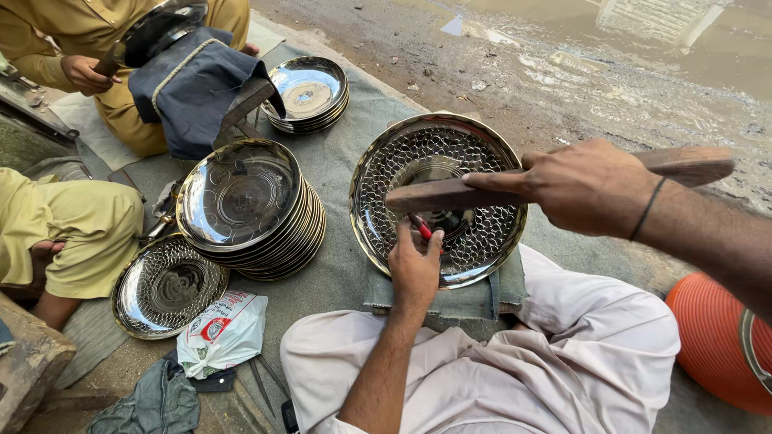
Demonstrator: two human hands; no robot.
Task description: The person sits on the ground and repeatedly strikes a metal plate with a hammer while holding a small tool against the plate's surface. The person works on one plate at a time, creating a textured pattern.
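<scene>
Pinching a red-handled punch (pixel 421 229) upright, my left hand (pixel 414 269) rests on the shiny steel plate (pixel 438 197), its rim-to-centre surface dimpled like scales, lying on a folded cloth pad (pixel 450 301) before my knees; my right hand (pixel 583 186) grips a wooden mallet (pixel 555 181) above it.

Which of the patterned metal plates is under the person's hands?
The large plate on the folded cloth, under the left hand; the other plate lies on the ground by the stack.
</scene>
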